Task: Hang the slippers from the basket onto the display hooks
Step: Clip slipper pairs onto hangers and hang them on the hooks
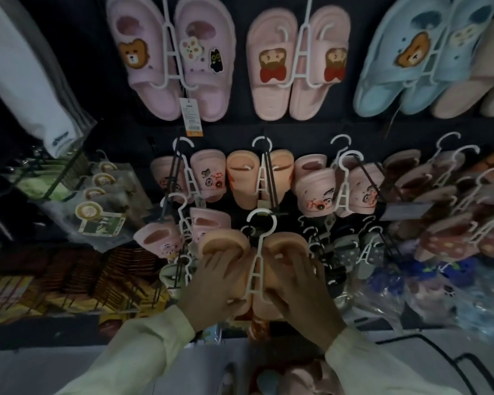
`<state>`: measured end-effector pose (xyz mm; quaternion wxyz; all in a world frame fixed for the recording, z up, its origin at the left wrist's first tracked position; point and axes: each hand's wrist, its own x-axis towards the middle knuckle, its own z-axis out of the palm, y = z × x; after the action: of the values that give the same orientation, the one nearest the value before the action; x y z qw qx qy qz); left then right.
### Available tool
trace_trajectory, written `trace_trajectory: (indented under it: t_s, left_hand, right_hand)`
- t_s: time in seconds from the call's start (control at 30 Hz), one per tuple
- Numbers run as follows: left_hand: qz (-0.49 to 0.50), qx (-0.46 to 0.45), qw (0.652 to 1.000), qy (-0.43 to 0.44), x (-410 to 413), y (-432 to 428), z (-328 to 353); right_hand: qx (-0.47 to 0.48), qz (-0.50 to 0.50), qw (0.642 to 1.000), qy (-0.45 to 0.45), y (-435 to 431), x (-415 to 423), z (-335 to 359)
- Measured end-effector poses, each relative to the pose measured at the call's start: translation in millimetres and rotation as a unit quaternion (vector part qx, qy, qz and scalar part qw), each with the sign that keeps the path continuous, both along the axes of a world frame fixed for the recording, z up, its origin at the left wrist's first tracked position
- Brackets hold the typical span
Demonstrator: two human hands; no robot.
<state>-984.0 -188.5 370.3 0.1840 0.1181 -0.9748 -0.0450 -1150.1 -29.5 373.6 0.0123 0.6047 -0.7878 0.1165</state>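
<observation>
Both hands shared the grip: the left hand (217, 283) curled round one slipper of the orange pair (226, 243) and the right hand (300, 283) round its mate, holding them firmly. Between them ran the white hanger (255, 269), its long axis upright, with the stem down toward the wrists and the hook end (261, 220) topmost, beyond the fingers. That hook end sat right at the tip of the black display hook (272, 192), which sloped out toward the person and carried a second orange pair (241, 181). Whether it had caught the tip could not be told. Neither hand was nearer, and the hook's opening faced the person's left.
</observation>
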Motion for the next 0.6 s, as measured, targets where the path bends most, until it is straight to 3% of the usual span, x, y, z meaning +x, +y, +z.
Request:
trace_trajectory:
  t_s: [0.27, 0.6]
  left_hand:
    - [-0.003, -0.015, 1.000, -0.017, -31, -3, -16]
    - [0.018, 0.060, 0.995, -0.076, -64, -20, -35]
  right_hand:
    - [0.020, -0.055, 0.998, 0.010, 0, -19, -10]
    - [0.054, -0.090, 0.994, 0.041, -29, -42, -11]
